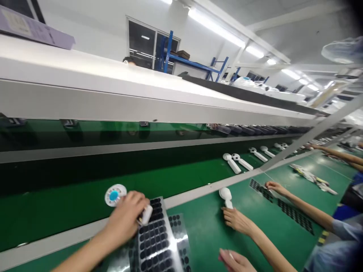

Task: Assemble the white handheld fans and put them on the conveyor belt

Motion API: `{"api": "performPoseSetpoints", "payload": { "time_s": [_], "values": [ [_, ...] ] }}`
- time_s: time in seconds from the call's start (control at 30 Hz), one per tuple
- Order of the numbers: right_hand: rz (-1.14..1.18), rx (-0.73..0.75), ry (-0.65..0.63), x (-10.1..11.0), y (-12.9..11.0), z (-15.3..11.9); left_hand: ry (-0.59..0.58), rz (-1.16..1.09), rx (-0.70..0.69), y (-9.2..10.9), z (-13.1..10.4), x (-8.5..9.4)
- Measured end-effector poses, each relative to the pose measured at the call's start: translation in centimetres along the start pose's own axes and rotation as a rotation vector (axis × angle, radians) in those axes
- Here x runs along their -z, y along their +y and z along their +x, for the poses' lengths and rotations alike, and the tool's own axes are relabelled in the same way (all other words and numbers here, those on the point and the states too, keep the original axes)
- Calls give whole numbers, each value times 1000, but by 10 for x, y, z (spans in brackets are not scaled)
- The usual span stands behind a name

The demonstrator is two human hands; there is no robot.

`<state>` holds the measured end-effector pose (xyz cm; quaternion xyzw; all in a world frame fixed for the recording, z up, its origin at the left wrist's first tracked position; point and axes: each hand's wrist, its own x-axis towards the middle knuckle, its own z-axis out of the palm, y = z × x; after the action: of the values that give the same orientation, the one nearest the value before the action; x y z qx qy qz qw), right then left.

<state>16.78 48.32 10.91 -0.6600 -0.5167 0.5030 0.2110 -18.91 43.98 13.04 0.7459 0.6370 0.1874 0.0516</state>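
My left hand (126,213) is wrapped round a white handheld fan (115,195), whose round head with a blue centre sticks out beyond my fingers. The white handle end (146,214) shows on the other side, and my palm hides the middle. It is above the edge of the green conveyor belt, beside a sheet of round black stickers (154,241). At the bottom edge, my right hand (236,261) has its fingers drawn together; a small pale sliver shows at them, too blurred to name.
A co-worker's hand (238,220) holds another white fan (226,194); that person's other hand (275,187) touches a black sticker strip (261,190). Several white fans (232,163) lie on the green belt (181,170). A white shelf (119,102) and slanted post (300,138) stand above.
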Motion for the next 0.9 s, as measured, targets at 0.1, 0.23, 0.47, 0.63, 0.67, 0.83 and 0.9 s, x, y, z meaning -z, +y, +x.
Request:
{"api": "performPoseSetpoints", "payload": {
  "time_s": [0.1, 0.23, 0.47, 0.63, 0.67, 0.83, 0.9],
  "values": [
    [68, 37, -279, -8, -6, -22, 72, 20, -299, 96, -2, -31],
    [126, 341, -544, 7, -23, -38, 255, 115, -544, 177, 1, -83],
    [283, 376, -703, 71, -10, -52, 215, 121, -603, 250, 19, -59],
    [331, 446, -603, 102, 10, -56, 94, 97, -684, 277, 27, -41],
    [385, 396, -618, 107, 15, -55, 58, 72, -665, 280, 27, -40],
    [521, 301, -612, 124, 34, -49, 419, -209, -162, 285, 38, -45],
    [469, 351, -585, 129, 35, -48, 478, -520, 177, 289, 52, -50]
  ]
}}
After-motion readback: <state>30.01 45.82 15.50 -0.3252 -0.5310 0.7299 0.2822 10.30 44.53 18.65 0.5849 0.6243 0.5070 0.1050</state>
